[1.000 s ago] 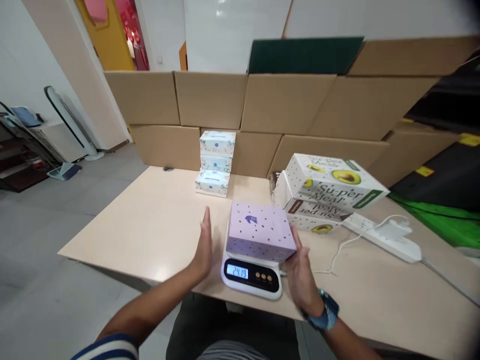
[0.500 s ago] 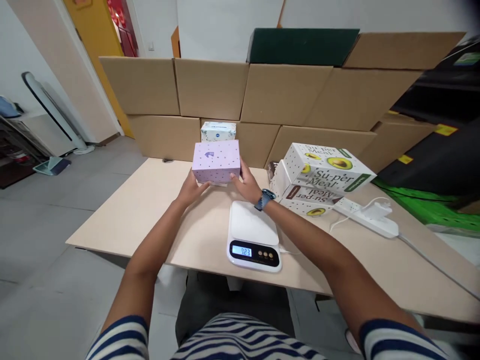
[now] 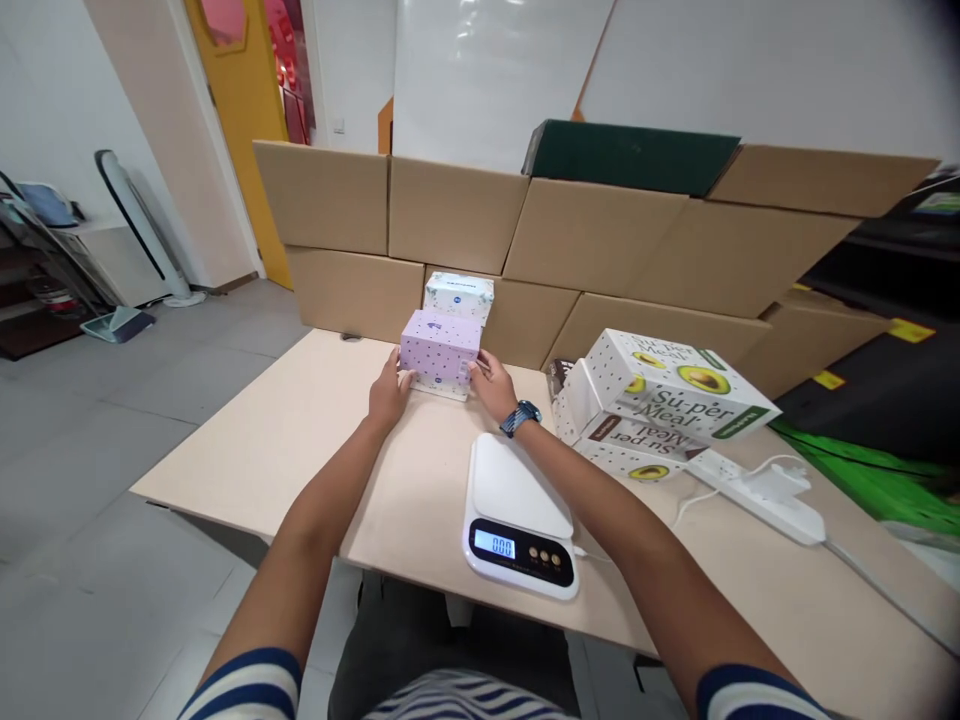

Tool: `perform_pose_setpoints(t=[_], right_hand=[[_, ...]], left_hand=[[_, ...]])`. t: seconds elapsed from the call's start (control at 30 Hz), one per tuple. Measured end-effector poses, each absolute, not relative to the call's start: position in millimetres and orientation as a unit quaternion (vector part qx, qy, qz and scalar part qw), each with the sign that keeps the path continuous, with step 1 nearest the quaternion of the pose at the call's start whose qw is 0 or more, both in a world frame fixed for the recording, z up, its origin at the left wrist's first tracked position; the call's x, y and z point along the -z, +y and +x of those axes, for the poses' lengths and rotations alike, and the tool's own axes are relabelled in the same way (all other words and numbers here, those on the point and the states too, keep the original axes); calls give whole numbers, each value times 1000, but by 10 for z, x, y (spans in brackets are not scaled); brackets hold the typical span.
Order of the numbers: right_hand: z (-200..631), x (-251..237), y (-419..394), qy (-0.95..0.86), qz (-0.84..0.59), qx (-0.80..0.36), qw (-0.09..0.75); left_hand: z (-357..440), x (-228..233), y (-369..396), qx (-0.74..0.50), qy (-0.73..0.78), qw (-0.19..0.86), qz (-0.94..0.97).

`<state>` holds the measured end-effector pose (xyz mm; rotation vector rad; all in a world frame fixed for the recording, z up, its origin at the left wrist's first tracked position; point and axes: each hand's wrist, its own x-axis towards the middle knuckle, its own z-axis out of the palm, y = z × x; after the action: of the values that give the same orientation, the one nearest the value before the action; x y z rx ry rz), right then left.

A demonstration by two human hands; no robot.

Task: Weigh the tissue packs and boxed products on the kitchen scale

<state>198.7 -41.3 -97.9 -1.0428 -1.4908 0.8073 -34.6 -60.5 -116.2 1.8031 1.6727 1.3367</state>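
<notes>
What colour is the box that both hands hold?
Pale lilac with small dark dots, the box shows best in the head view.

Walls: white wall [image 3: 67,90]
Door: yellow door [image 3: 240,110]
Floor: grey floor [image 3: 112,420]
Desk: light wooden desk [image 3: 300,420]
Behind: stacked cardboard boxes [image 3: 450,215]

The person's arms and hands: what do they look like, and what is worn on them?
Both arms are bare from the upper arm down. Short sleeves with navy and white stripes show on each. The right wrist carries a watch with a dark blue band. The left hand and right hand wear no gloves.
</notes>
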Motion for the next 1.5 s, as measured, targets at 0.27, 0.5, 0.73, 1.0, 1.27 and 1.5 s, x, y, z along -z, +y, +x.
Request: perform_pose_setpoints(t=[0.27,0.5,0.73,1.0,1.27,1.5], right_hand=[[1932,1002,-385,-601,-461,-346,554],[2010,994,-351,-609,-463,-345,544],[2042,937,-608,-660,-458,-344,485],[2818,937,-1675,-731,-445,-310,415],[3757,1003,-2171,-671,-464,-76,573],[4058,846,-2058,-497,-452,47,739]], left_hand=[[-314,1125,-636,-436,608,186,637],[-264,1114,-653,-448,617,192,618],[-397,1137,-605,-481,618,191,592],[-317,995,-550,-633,543,132,536],[563,1002,-1270,-638,292,89,706],[867,1099,-1588,-551,277,176,768]])
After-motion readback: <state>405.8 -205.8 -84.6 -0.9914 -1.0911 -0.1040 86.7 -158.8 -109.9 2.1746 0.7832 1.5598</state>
